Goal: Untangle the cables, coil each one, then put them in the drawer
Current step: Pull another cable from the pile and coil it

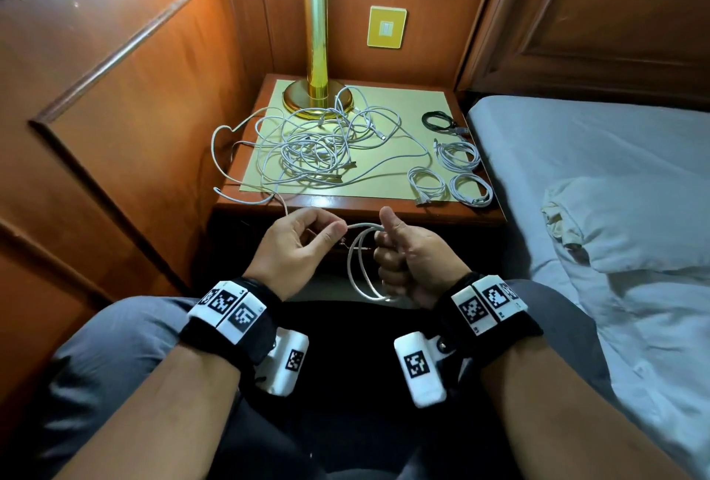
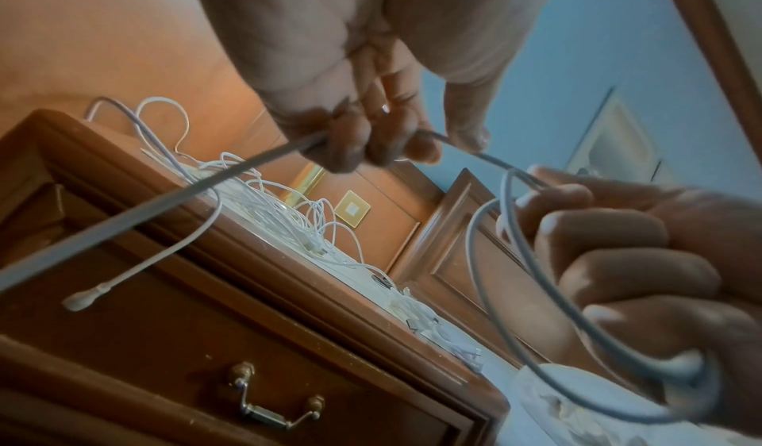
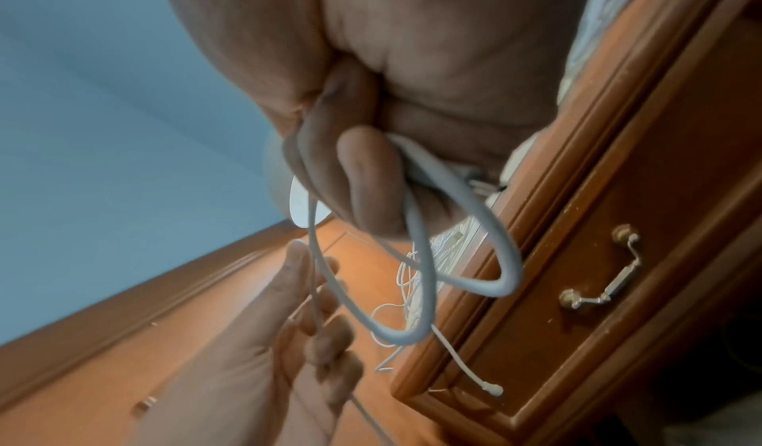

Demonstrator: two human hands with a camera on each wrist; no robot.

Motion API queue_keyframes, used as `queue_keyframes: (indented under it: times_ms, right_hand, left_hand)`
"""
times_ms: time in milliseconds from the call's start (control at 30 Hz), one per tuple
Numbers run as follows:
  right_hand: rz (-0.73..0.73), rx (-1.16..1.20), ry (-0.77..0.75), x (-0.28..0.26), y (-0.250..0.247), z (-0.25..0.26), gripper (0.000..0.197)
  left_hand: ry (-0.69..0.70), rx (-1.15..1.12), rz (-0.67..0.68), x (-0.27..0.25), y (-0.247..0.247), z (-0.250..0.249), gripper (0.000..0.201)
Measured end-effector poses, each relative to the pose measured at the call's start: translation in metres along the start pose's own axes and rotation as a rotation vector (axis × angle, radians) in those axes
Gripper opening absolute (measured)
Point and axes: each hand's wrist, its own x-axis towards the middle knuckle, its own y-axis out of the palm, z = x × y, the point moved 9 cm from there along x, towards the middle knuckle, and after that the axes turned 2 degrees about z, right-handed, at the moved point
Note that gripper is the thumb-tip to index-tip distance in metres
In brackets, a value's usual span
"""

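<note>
I see a wooden nightstand (image 1: 384, 206) with a pale mat (image 1: 407, 110) covering most of its top. On it: brass lamp base (image 1: 317, 101) at the back, a tangled pile of white cables (image 1: 315, 145) in front of the lamp, one strand trailing off the left edge. Right side: black coiled cable (image 1: 442, 121) at the back, three white coils (image 1: 457, 172) nearer the front edge. Closed drawer (image 2: 206, 339) below, metal handle (image 2: 274, 402).

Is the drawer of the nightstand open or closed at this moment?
Closed. In the left wrist view the drawer front sits flush in the nightstand frame, its handle hanging untouched; no gap shows.
</note>
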Motion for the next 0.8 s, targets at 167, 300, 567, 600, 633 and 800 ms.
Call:
queue_keyframes:
  times_ms: [167, 300, 567, 600, 633, 800]
  right_hand:
    - [0.056, 0.065, -0.052, -0.004, 0.007, 0.005, 0.042]
    - [-0.012, 0.103, -0.073, 0.000, 0.000, 0.005, 0.041]
    - [0.052, 0.052, -0.078, 0.000, 0.008, 0.010, 0.036]
    - [0.061, 0.110, -0.086, -0.001, 0.008, 0.012, 0.036]
    - [0.045, 0.171, -0.102, -0.001, 0.005, 0.015, 0.036]
    - [-0.243, 0.385, -0.262, -0.007, -0.048, 0.040, 0.037]
  left_hand:
    - [-0.021, -0.092, 0.249, -0.009, 0.038, -0.002, 0.018]
    - [-0.007, -0.058, 0.149, -0.005, 0.029, -0.003, 0.018]
    - [0.008, -0.082, 0.097, -0.005, 0.023, -0.007, 0.013]
    - [-0.025, -0.141, 0.085, -0.004, 0.021, -0.005, 0.010]
    - [-0.055, -0.193, 0.070, -0.003, 0.017, -0.002, 0.009]
    - [-0.034, 0.031, -0.121, 0.011, -0.037, 0.017, 0.011]
